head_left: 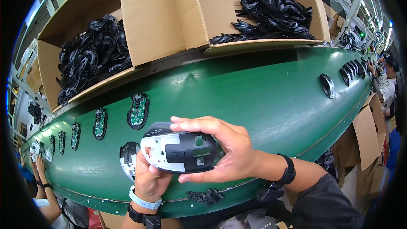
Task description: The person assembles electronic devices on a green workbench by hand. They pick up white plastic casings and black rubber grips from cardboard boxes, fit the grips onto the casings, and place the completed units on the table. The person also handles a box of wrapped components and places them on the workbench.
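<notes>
A black computer mouse shell (186, 148) with a white inner piece and cut-out openings is held up over the green work surface. My right hand (231, 144) wraps its right end, fingers along the far edge and thumb along the near edge. From below, my left hand (150, 178) grips its left end; some of those fingers are hidden under it. Just left of that hand, a second black-and-white mouse shell (127, 157) lies on the surface, partly covered. Small black parts (206, 196) lie close to the near edge.
Mouse bases with green circuit boards (138, 111) line the left of the green surface (237, 89). Cardboard boxes (159, 21) of black shells (271, 15) stand behind. More shells (327, 85) sit far right. Another person's hands (40, 165) work at left; a person (388, 78) is far right.
</notes>
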{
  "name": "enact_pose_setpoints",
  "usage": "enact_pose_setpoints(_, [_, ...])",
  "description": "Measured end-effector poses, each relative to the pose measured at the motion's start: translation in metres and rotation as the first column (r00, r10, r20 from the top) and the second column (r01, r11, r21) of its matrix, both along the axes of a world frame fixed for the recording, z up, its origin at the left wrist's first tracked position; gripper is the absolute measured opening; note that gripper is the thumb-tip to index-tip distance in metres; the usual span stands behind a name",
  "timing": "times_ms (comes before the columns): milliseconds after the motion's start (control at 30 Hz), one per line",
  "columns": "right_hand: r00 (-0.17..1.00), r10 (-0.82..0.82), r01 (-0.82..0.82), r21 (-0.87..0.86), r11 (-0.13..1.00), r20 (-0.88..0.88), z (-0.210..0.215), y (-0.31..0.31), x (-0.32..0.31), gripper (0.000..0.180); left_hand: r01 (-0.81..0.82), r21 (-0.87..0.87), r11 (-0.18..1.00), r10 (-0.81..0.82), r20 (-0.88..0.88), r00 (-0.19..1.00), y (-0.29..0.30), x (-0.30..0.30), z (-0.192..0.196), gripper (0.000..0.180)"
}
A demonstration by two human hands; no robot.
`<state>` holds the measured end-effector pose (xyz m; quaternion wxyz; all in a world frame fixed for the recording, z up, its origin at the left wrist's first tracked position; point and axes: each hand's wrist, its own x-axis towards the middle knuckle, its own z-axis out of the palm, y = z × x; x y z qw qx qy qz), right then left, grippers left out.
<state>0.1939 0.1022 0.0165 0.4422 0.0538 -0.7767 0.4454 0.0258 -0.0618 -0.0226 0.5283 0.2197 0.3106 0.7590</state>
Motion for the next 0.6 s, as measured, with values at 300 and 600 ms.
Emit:
enact_pose_setpoints(300, [0.981, 0.014, 0.019, -0.162, 0.987, 0.196, 0.003, 0.014, 0.003, 0.085, -0.181, 0.063, 0.982, 0.191, -0.317, 0.929, 0.009, 0.002, -0.008, 0.045])
enact_pose_setpoints(600, [0.899, -0.329, 0.363, -0.073, 0.929, 0.288, -0.011, 0.002, 0.000, 0.064, -0.047, 0.156, 0.987, 0.159, -0.985, 0.061, 0.017, 0.040, 0.028, 0.028])
